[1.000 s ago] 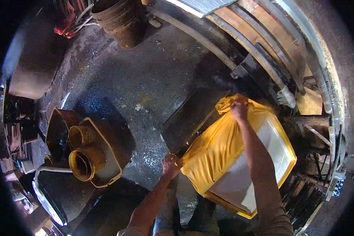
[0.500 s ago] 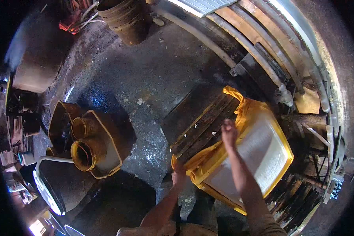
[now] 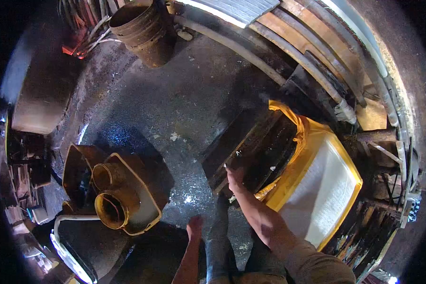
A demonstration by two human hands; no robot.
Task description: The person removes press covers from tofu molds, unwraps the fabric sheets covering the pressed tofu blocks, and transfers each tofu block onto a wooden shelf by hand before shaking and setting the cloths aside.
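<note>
My right hand (image 3: 235, 181) reaches to the near left edge of a dark, grimy wooden box (image 3: 255, 151). One finger points forward; the others are blurred, so their grip cannot be made out. Apart from the box, my left hand (image 3: 194, 227) hangs low in front of my legs, empty, with fingers loosely apart. To the right of the box lies a white panel (image 3: 312, 189) bordered by yellow cloth (image 3: 305, 132). A bunched strip of that cloth curves along the box's far and right side, and its near end passes behind my right forearm.
On the left stand rusty containers with a round-mouthed vessel (image 3: 112, 209) and a white-rimmed bin (image 3: 57, 241). A brown bucket (image 3: 149, 35) is at the back. Pipes and boards (image 3: 312, 52) line the right rear. Stacked wood (image 3: 359, 227) lies right of the panel.
My left hand has let go of the yellow cloth's near corner and dropped back toward my legs. My right hand has moved left and nearer, from over the cloth to the box's edge.
</note>
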